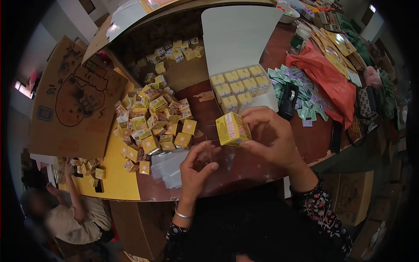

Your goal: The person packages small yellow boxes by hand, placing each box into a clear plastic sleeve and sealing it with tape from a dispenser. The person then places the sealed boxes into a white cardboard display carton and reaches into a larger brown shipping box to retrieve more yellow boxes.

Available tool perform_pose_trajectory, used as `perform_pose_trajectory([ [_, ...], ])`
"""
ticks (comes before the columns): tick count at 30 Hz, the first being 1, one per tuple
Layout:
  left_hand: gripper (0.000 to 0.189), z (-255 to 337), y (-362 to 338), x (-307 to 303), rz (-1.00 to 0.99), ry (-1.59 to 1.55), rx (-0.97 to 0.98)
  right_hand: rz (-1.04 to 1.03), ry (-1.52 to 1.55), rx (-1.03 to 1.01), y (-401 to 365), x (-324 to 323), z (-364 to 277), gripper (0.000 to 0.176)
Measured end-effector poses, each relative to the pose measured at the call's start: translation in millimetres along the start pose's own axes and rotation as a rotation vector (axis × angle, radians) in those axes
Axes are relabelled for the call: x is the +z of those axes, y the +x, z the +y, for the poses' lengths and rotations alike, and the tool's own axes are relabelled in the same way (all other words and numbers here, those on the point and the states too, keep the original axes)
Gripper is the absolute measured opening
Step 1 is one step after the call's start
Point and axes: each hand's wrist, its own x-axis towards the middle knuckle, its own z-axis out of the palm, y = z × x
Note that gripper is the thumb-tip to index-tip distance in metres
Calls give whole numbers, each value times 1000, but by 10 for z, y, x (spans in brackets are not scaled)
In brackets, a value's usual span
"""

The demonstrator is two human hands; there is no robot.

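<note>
My right hand [273,137] grips a small yellow printed box [232,129] between thumb and fingers, above the table's front part. Just left of it, my left hand [195,168] has its thumb and fingers curved around a clear plastic sleeve [214,153], whose outline is faint. More clear plastic sleeves [166,169] lie flat on the table beside that hand. Left of them is a heap of similar yellow boxes [152,118]. Behind my right hand stands an open white carton [242,35] with rows of yellow boxes [238,87] in it.
A black tape dispenser [288,101] stands right of the carton, by scattered green and purple sachets [301,87] and a red plastic bag [329,74]. A large cardboard box [187,74] lies open behind the heap, small boxes inside. Another person [78,214] sits at the left.
</note>
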Motion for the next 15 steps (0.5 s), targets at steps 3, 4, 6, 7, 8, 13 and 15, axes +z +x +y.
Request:
perform_pose_trajectory([
  [3,64,62,-33,152,53,59,66,-29,-284,-119,34,87,-39,45],
  [4,64,77,-46,167,78,65,85,-44,-368,-164,43,106,-33,44],
  [6,66,96,-65,158,100,127,133,-80,-440,-207,61,100,-33,42],
  [7,66,96,-72,158,110,157,156,-98,-476,-228,70,90,-41,40],
  [8,67,88,-77,160,108,190,176,-127,-500,-236,82,83,-69,39],
  [13,70,86,-86,179,99,329,236,-296,-537,-300,115,75,-95,34],
  [15,67,106,-90,228,123,276,238,-319,-525,-297,123,77,-41,33],
])
